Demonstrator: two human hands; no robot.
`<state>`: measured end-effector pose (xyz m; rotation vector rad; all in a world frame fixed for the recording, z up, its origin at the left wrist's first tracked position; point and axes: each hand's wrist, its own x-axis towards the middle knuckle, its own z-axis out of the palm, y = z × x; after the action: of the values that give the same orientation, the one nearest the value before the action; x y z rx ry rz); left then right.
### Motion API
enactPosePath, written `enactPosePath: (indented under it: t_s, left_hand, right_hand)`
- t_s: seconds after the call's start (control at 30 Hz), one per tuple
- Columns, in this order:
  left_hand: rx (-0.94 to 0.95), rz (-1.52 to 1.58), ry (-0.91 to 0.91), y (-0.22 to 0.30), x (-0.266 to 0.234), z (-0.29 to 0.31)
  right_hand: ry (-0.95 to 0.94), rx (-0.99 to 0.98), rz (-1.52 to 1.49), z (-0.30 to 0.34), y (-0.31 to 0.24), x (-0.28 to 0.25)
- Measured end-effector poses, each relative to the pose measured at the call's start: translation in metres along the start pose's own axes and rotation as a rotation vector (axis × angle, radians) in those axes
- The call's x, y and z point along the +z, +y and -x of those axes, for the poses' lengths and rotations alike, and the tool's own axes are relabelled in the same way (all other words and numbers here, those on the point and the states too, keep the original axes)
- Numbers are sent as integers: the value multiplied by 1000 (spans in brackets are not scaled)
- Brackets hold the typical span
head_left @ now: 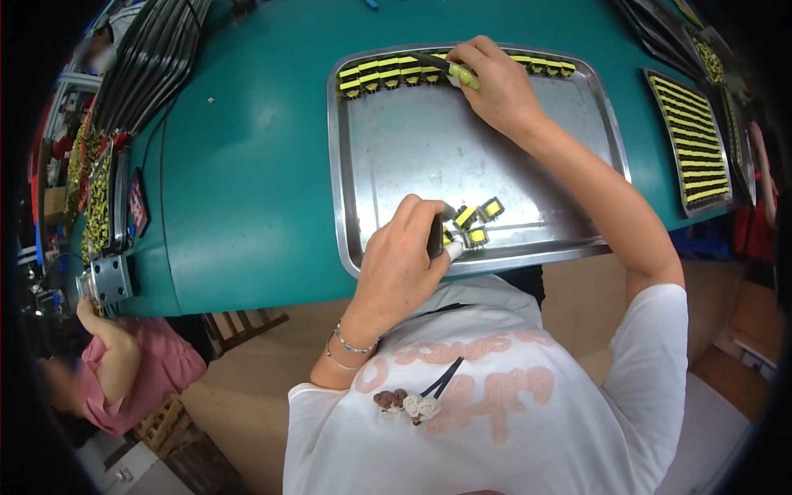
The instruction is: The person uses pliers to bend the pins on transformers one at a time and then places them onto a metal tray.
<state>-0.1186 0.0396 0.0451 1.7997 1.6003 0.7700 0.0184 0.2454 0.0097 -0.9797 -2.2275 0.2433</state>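
A shallow metal tray [478,157] lies on the green table. Along its far wall stand rows of small yellow-and-black transformer-like parts [392,73]. My right hand [499,87] is closed at that row around a slim tool [464,76] with a yellow-green handle and a dark pointed end. The tool points left over the parts. At the tray's near edge, my left hand [400,256] curls its fingers around something dark, mostly hidden by the hand. White covers show on its fingertips. Beside those fingers lie several loose yellow-and-black parts [477,238], tilted different ways.
Another tray [689,140] filled with rows of yellow-and-black parts sits at the right. Stacked dark trays [153,66] stand at the far left, near a metal bracket [111,279]. A person in a pink top [157,363] works at the left edge.
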Motion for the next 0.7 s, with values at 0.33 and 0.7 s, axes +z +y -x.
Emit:
enactPosePath:
  t_s: [0.33, 0.7]
  left_hand:
    - [-181, 618, 159, -8, 9, -12]
    - [-198, 1336, 95, 16, 29, -37]
  right_hand:
    - [-331, 171, -206, 40, -21, -78]
    - [-301, 83, -444, 102, -31, -102]
